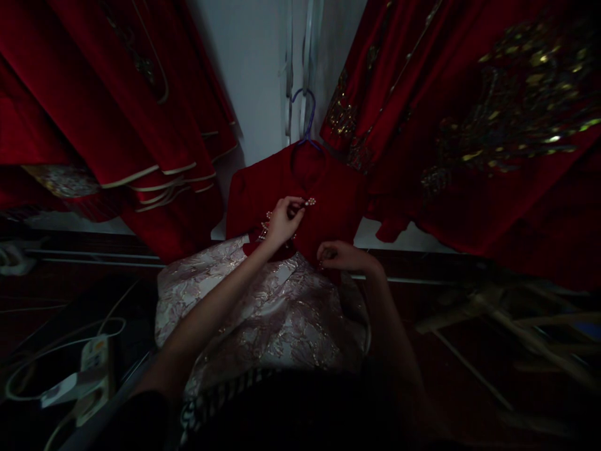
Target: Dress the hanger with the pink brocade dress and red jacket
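A red garment [335, 188] hangs on a purple hanger [310, 119] in front of me. My left hand [283, 220] is over its chest with thumb and fingers pinched. A small beaded ornament [310, 202] with a flower-like end sticks out from those fingers. More beadwork [265, 227] shows beside the left wrist, partly covered by it. Lower and to the right, my right hand [345, 255] is closed at the garment's front, fingertips together; what they grip is too dark to make out. Pale brocade fabric [277, 313] with a shiny pattern spreads below both hands.
Red garments with pale piping [178, 169] hang at left, and sequined red garments [516, 125] at right. A power strip [96, 376] with cables lies at lower left. Wooden bars [507, 319] stand at lower right. The light is dim.
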Available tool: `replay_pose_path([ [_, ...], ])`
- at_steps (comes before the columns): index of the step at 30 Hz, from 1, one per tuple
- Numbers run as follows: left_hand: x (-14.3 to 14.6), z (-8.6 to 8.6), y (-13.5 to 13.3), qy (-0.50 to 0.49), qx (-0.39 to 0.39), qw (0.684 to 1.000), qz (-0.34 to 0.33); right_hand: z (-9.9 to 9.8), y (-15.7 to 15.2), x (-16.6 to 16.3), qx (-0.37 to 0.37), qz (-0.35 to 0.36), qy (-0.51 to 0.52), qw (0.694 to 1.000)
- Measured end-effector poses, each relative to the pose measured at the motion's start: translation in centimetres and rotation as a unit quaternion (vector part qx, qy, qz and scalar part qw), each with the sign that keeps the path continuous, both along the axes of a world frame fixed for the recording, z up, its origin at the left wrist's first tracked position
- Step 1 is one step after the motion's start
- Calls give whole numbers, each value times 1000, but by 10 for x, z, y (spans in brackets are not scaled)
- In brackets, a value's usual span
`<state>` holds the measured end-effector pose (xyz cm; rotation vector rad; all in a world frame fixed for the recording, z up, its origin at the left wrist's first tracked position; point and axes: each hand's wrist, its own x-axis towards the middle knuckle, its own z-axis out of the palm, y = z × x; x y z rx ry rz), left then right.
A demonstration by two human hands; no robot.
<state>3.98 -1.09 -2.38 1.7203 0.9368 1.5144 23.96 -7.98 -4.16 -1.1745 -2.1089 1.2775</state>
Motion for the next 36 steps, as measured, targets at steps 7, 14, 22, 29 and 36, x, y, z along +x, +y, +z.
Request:
replay_pose_path([
  [7, -1, 32, 30, 307, 197, 930, 33, 0, -2, 17, -23, -5, -5, 1000],
  [14, -2, 49, 42, 365, 250, 897, -18, 2, -3, 23, -9, -19, 0, 1000],
  [22, -1, 47, 46, 348, 275, 896, -23, 5, -6, 28, -9, -42, 1, 999],
  [29, -6, 56, 43, 299, 201, 929, -86, 10, -8, 22, 5, -51, -7, 999],
  [36, -7, 51, 47, 150, 155, 974, -72, 10, -6, 20, 12, -67, -2, 998],
])
